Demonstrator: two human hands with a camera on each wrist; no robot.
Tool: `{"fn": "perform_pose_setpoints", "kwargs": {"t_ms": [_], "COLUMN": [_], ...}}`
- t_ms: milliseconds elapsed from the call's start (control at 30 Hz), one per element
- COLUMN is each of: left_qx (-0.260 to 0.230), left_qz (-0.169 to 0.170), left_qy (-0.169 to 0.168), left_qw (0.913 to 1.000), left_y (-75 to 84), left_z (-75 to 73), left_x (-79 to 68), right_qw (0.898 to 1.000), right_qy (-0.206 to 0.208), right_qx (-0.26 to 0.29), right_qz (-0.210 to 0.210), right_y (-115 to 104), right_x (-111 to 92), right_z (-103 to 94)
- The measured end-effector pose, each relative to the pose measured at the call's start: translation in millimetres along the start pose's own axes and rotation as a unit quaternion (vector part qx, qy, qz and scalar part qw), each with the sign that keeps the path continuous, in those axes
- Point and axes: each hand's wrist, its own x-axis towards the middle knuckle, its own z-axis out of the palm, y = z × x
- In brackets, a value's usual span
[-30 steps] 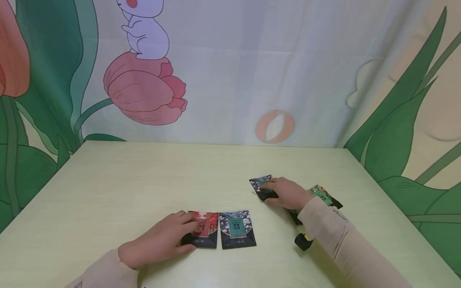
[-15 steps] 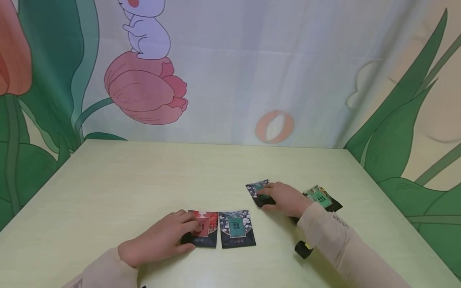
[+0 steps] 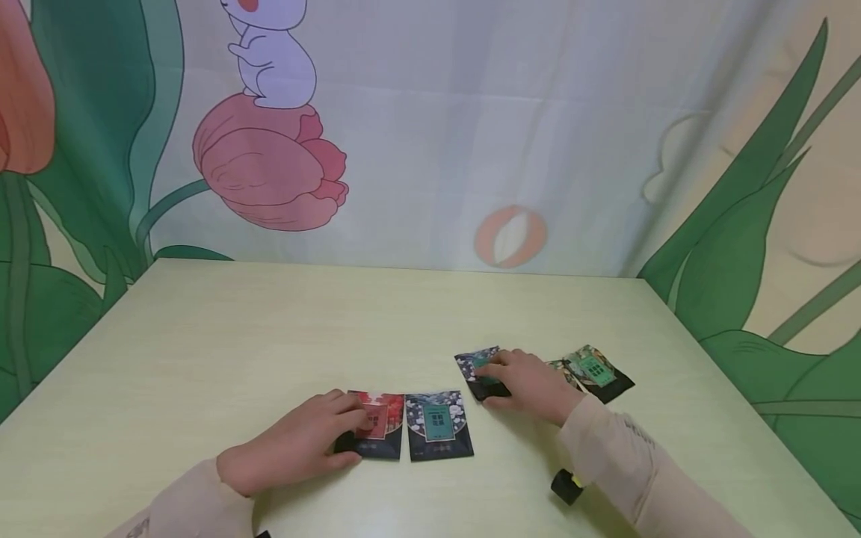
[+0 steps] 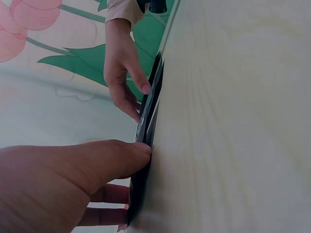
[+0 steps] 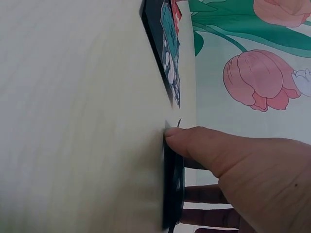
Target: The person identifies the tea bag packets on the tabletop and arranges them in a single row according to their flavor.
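My left hand (image 3: pixel 303 441) holds a red-and-black tea sachet (image 3: pixel 389 422), fingers over its face and thumb at its near left edge. Close to its right side lies a blue floral tea sachet (image 3: pixel 439 427) with a teal label. Farther back, my right hand (image 3: pixel 531 385) grips a second blue floral sachet (image 3: pixel 474 365), tilted on the table; part of it is under the fingers. In the right wrist view the thumb presses that sachet's dark edge (image 5: pixel 172 194). Beyond the right hand lies a green-labelled sachet (image 3: pixel 599 373), with another patterned sachet (image 3: pixel 565 368) partly hidden by the wrist.
The pale wooden table (image 3: pixel 269 329) ends at a printed curtain (image 3: pixel 417 149) behind. A small black-and-yellow piece (image 3: pixel 567 487) shows under the right sleeve.
My right hand has drawn the second blue sachet nearer and slightly left, and more of the green-labelled sachets shows. The left hand stays on the red sachet.
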Motion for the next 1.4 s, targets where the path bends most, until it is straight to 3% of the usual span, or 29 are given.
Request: {"fn": "perform_pose_setpoints", "kwargs": {"t_ms": [667, 1400], "left_qx": [-0.011, -0.003], "left_qz": [-0.005, 0.002], "left_qy": [0.002, 0.002], "left_qw": [0.9999, 1.0], "left_y": [0.0, 0.1], "left_z": [-0.2, -1.9], "left_x": [-1.9, -0.7], "right_qw": [0.999, 0.999], "right_qy": [0.039, 0.041], "right_qx": [-0.007, 0.003], "right_qz": [-0.025, -0.022], "right_y": [-12, -24], "right_x": [-23, -45], "right_z": [2.0, 4.3]}}
